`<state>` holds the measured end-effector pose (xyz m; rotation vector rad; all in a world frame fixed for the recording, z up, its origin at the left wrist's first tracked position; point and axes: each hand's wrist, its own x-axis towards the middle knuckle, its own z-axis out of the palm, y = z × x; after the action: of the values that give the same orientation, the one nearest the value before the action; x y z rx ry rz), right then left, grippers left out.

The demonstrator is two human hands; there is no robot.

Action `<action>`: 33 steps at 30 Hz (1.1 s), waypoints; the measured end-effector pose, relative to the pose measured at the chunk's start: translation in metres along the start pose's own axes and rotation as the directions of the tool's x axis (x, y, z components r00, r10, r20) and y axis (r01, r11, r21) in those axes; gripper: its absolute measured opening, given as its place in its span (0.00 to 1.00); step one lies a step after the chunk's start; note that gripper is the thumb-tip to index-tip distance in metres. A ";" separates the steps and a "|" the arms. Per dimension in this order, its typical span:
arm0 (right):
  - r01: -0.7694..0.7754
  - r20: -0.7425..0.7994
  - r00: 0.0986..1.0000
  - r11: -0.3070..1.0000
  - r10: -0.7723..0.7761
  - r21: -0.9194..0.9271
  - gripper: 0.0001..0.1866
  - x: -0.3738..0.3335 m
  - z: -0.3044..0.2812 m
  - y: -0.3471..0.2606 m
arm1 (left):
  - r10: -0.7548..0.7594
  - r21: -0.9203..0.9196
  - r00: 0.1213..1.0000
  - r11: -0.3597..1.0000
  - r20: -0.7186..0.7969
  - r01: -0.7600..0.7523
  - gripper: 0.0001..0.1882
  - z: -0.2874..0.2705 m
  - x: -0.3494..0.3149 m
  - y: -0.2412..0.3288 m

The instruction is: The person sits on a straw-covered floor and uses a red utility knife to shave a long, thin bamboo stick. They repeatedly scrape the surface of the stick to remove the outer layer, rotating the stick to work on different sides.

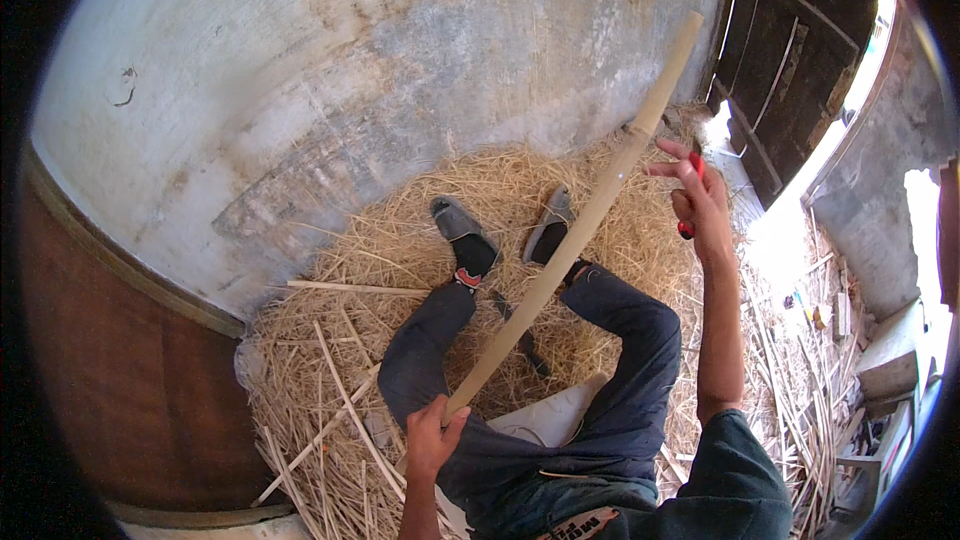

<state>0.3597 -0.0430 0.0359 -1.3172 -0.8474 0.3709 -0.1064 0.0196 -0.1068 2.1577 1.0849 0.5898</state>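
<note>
My left hand (433,436) is closed round the lower end of a long bamboo pole (560,264). The pole slants up and away to the right across my lap, its far end near the wall. Beside its upper part is my right hand (703,202), two fingers stretched toward the pole and the others curled. A small red object (686,230) shows at both sides of that palm; its kind is mostly hidden by the hand. Between my feet a dark, narrow tool (533,352) lies on the shavings, partly covered by the pole.
Bamboo shavings (480,170) cover the floor round my legs. Long thin strips (340,390) lie at the left, more at the right. A stained wall (400,70) stands ahead, a brown panel (130,360) at left, and a dark wooden door (790,40) at upper right.
</note>
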 end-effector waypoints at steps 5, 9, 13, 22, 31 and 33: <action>0.010 -0.014 1.000 0.978 -0.013 -0.209 0.23 -0.004 0.017 -0.007 | 0.039 0.049 0.999 0.998 0.000 -0.038 0.22 0.000 0.000 0.002; 0.066 0.099 0.994 0.962 -0.041 -0.266 0.16 0.003 0.014 -0.008 | 0.001 0.036 1.000 0.999 0.009 -0.002 0.21 -0.002 -0.001 0.001; 0.079 0.071 0.996 0.902 -0.054 -0.424 0.13 0.005 0.008 0.000 | 0.028 0.034 1.000 0.999 0.004 -0.028 0.24 -0.002 -0.005 -0.009; 0.274 0.191 0.960 0.821 -0.204 -0.500 0.12 0.009 -0.010 0.005 | -0.059 0.094 0.997 0.994 0.049 0.055 0.19 -0.009 -0.007 -0.021; 0.176 -0.001 0.946 0.517 -0.324 -0.838 0.15 0.014 -0.047 0.018 | -0.120 -0.151 0.985 0.979 0.122 0.138 0.24 -0.004 -0.003 -0.022; 0.114 -0.059 0.961 0.582 -0.270 -0.805 0.17 0.010 -0.044 0.014 | -0.132 -0.224 0.980 0.961 0.151 0.164 0.25 -0.002 -0.002 -0.020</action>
<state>0.4011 -0.0629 0.0255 -2.0295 -1.0425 -0.3745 -0.1199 0.0276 -0.1197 1.8647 1.0372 0.4705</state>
